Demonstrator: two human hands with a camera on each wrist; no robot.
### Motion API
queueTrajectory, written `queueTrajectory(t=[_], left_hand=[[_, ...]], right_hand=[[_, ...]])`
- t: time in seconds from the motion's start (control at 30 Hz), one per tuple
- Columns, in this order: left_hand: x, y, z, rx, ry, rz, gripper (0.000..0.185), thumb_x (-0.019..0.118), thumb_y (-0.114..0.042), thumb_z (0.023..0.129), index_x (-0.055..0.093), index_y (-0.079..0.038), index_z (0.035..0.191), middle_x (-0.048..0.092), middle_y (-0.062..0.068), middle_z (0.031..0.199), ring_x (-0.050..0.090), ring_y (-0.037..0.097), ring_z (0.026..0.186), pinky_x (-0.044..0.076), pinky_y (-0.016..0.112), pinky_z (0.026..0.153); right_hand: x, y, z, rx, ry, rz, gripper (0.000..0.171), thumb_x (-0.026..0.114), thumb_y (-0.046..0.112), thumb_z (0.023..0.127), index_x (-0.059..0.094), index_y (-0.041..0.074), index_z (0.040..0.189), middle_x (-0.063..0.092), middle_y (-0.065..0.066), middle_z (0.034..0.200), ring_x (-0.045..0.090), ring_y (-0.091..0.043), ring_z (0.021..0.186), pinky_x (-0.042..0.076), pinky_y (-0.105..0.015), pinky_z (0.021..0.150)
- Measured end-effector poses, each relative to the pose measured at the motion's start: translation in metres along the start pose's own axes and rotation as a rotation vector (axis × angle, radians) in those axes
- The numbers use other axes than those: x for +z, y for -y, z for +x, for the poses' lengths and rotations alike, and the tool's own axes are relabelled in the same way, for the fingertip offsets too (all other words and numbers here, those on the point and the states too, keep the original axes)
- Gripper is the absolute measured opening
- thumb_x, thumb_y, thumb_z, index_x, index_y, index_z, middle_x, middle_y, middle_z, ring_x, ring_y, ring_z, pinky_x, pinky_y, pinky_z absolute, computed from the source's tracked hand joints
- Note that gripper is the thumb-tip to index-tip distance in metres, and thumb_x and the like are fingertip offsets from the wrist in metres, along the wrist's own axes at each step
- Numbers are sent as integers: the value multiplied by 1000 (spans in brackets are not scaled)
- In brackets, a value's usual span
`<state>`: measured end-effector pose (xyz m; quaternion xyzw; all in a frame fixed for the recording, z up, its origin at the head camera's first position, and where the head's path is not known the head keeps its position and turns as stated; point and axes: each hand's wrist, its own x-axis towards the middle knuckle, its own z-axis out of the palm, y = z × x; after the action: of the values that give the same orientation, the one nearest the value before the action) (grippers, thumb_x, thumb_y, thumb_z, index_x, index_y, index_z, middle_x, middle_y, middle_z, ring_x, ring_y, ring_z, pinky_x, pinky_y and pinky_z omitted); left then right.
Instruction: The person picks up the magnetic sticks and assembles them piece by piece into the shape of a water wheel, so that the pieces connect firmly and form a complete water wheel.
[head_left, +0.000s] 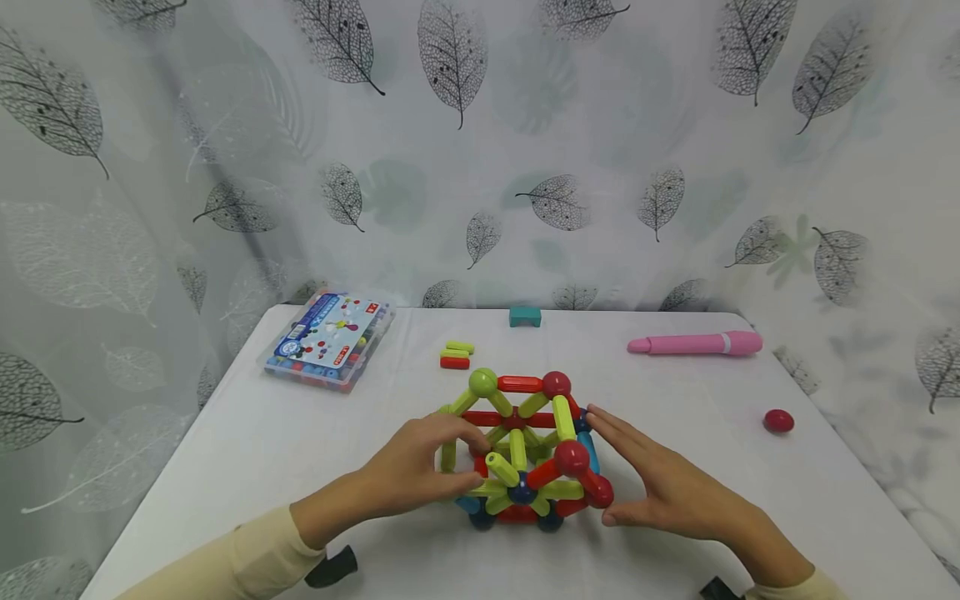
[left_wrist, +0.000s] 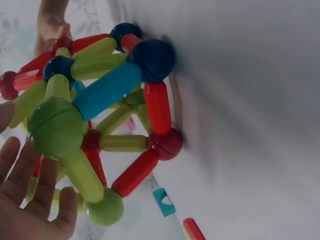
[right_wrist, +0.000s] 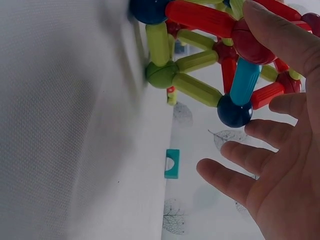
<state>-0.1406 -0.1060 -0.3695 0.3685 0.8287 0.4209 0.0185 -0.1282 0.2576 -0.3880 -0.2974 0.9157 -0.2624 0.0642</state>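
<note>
A ball-and-stick construction model (head_left: pixel 572 458) of red, yellow-green and blue rods and balls stands on the white table between both hands. My left hand (head_left: pixel 408 467) is at its left side, thumb and forefinger apart around the near left part. In the left wrist view, loosely extended fingers lie beside a green ball (left_wrist: pixel 56 127). My right hand (head_left: pixel 667 487) is at the right side, fingers straight, fingertips near a blue ball. In the right wrist view the thumb lies against a red ball (right_wrist: pixel 252 42). One yellow-green rod (head_left: pixel 502 469) sticks up freely from a front blue ball (head_left: pixel 522 489).
A clear case of parts (head_left: pixel 330 337) lies at the back left. Loose yellow-green and red rods (head_left: pixel 454 362) lie behind the model. A teal block (head_left: pixel 525 317) sits at the back edge, a pink wand-like object (head_left: pixel 697 343) back right, a red ball (head_left: pixel 778 421) at right.
</note>
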Motion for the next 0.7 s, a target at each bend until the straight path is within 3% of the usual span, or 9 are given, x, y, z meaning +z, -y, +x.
queueTrajectory(t=[0.13, 0.27, 0.33, 0.4, 0.57, 0.63, 0.7], left_hand=[[-4, 11, -9, 52, -94, 65, 36, 85, -21, 84, 68, -18, 116, 68, -8, 116, 59, 10, 111, 56, 32, 95], [-10, 24, -17, 31, -146, 169, 49, 83, -29, 87, 64, -17, 130, 59, -3, 134, 53, 14, 126, 55, 39, 100], [-12, 31, -21, 0, -133, 216, 62, 80, -35, 88, 57, -17, 142, 51, -1, 147, 48, 19, 136, 52, 45, 104], [-12, 37, -23, -31, -98, 249, 74, 77, -42, 89, 47, -18, 152, 40, 1, 159, 40, 24, 145, 48, 52, 107], [-12, 46, -27, -69, -6, 278, 85, 69, -56, 90, 35, -21, 160, 25, 1, 168, 28, 30, 153, 40, 60, 112], [-12, 48, -27, -71, 18, 266, 86, 68, -57, 90, 33, -22, 161, 25, 0, 168, 27, 30, 153, 39, 62, 112], [-11, 49, -27, -66, 36, 259, 87, 67, -59, 90, 31, -24, 162, 25, -1, 168, 26, 30, 154, 38, 62, 113]], right_hand=[[-3, 0, 0, 30, 15, -1, 111, 85, 51, 78, 18, 32, 164, 24, -1, 169, 37, -35, 147, 55, -54, 96], [-13, -12, -5, 56, -13, -53, 115, 89, 46, 74, 18, 33, 164, 26, -5, 168, 38, -36, 146, 53, -55, 97], [-23, -26, -10, 62, -60, -100, 117, 91, 42, 73, 18, 31, 164, 29, -8, 167, 39, -37, 144, 51, -56, 99], [-35, -47, -16, 77, -127, -142, 114, 90, 41, 74, 21, 29, 164, 31, -10, 165, 41, -38, 143, 48, -46, 107], [-70, -114, -33, 193, -251, -216, 101, 85, 37, 83, 27, 11, 162, 32, -28, 159, 43, -52, 134, 40, -62, 107], [-81, -140, -41, 279, -240, -238, 94, 80, 35, 89, 27, 2, 159, 29, -37, 155, 40, -61, 129, 35, -77, 96], [-89, -165, -49, 371, -194, -262, 90, 74, 38, 93, 26, -4, 157, 25, -43, 152, 37, -65, 128, 31, -80, 97]])
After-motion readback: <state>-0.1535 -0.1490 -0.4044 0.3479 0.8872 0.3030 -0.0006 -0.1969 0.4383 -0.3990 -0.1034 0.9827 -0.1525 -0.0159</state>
